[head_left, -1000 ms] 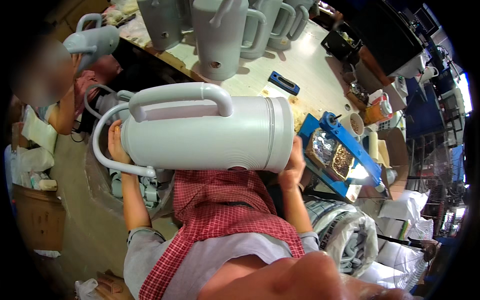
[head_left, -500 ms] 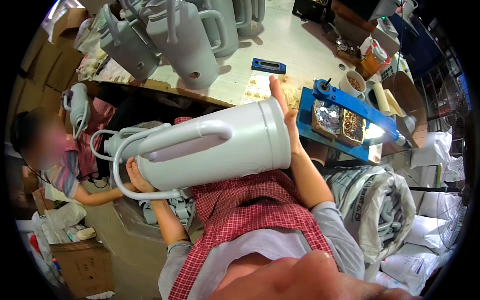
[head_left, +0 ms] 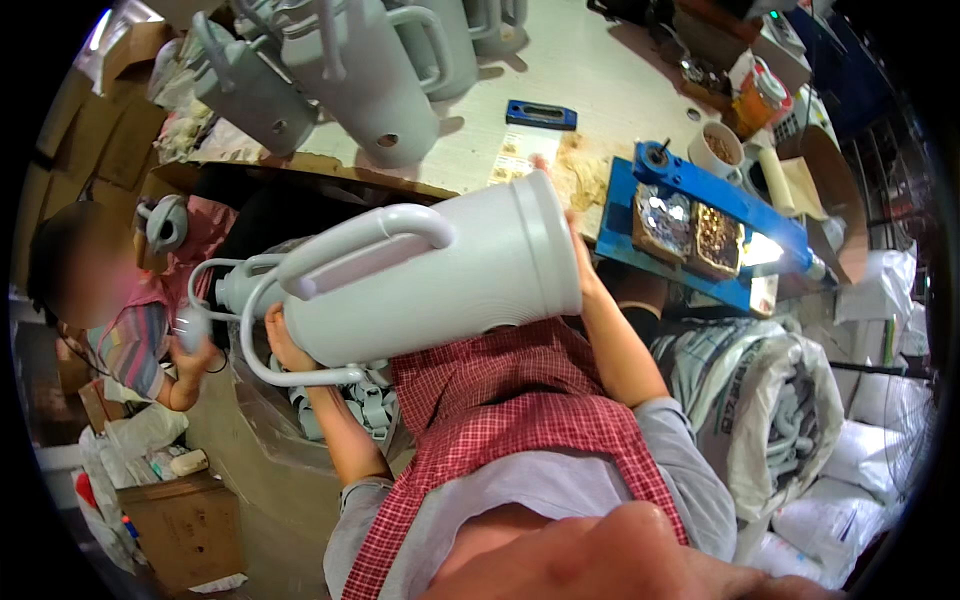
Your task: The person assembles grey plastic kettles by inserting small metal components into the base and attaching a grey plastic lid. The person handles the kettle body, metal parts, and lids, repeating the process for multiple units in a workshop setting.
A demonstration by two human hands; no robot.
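Observation:
A large grey plastic jug lies sideways across my lap, its wide flat end to the right. It has a long side handle and a thin curved carrying handle at its narrow end. My left hand supports the narrow end, fingers curled against it, with part of the palm hidden. Flat against the wide end, my right hand steadies it with stretched fingers, some of them behind the jug. A second grey jug is just beyond the narrow end.
Several grey jugs stand on the white table. A blue tool lies there. Right of me is a blue press with trays of small metal parts. A sack holds grey handles. Another person works at left.
The jug in my hands has tilted slightly, its wide end a little higher. The co-worker's grey piece has turned and their hand has moved up.

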